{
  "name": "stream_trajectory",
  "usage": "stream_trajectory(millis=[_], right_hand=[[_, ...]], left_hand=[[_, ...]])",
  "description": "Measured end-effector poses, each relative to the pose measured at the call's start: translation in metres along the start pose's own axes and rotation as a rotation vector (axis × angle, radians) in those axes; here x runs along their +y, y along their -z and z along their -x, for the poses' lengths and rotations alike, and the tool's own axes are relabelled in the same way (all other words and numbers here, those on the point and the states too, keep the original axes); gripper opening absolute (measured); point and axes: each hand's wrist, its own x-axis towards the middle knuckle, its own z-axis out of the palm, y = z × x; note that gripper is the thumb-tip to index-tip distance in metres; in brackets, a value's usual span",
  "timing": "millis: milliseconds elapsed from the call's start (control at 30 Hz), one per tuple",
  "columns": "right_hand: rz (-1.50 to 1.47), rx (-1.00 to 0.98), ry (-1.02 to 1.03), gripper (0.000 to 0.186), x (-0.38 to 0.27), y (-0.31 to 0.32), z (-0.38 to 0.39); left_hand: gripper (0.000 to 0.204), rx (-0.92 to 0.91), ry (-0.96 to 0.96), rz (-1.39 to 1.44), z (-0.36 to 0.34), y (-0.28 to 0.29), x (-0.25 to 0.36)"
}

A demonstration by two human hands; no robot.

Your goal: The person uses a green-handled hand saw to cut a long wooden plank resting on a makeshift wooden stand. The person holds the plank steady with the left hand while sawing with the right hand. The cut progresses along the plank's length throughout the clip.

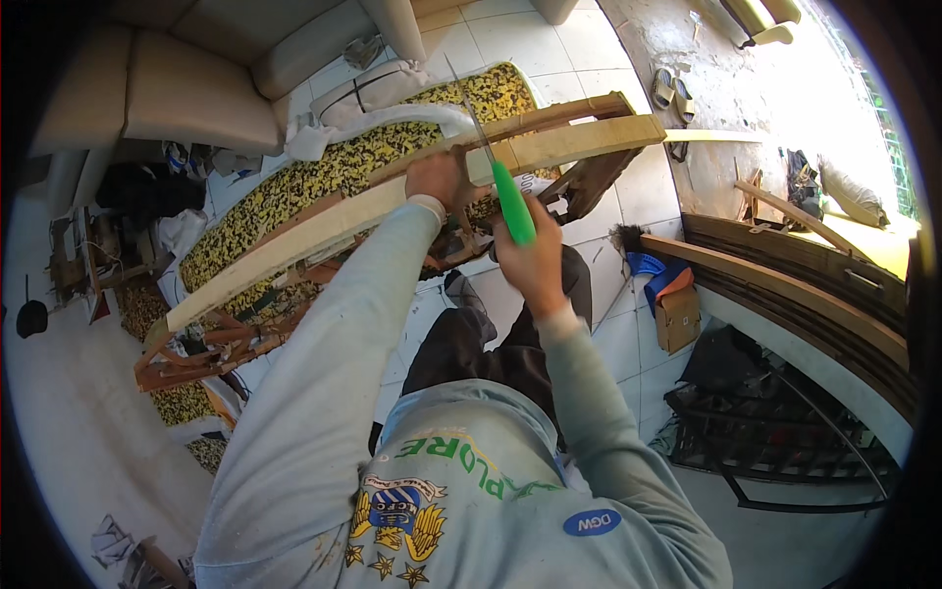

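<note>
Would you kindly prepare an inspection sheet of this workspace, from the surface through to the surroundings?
Surface: white tiled floor, partly covered by a speckled black-and-yellow foam sheet.
Job's things: green-handled saw, its blade across the pale plank; brown wooden frame beneath.
Clutter: cardboard box at right; sandals farther off.
Hands: left hand on the plank, finger closure unclear; right hand grips the saw handle.
Cables: nothing seen.
Surroundings: beige sofa, upper left.

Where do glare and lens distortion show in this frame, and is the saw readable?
Head view: glare washes out the sunlit ground at upper right; head view: black vignetting rings the picture, and the fisheye lens probably exaggerates the bow of the wooden beam; head view: the saw's green handle reads clearly, its thin blade less so.
</note>
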Motion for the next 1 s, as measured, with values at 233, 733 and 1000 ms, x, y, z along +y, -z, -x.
stream_trajectory(millis=[233, 733, 1000], right_hand=[[0.041, -0.036, -0.006, 0.052, -0.033, 0.074, 0.146], [0.037, -0.062, 0.017, 0.062, -0.038, 0.067, 0.125], [-0.021, -0.016, 0.003, 0.042, 0.007, 0.005, 0.001]], left_hand=[[0.093, 0.035, -0.042, 0.006, 0.004, -0.004, -0.015], [0.091, 0.047, -0.046, -0.005, 0.003, -0.003, -0.018], [0.090, 0.020, -0.021, -0.047, -0.001, 0.004, -0.003]])
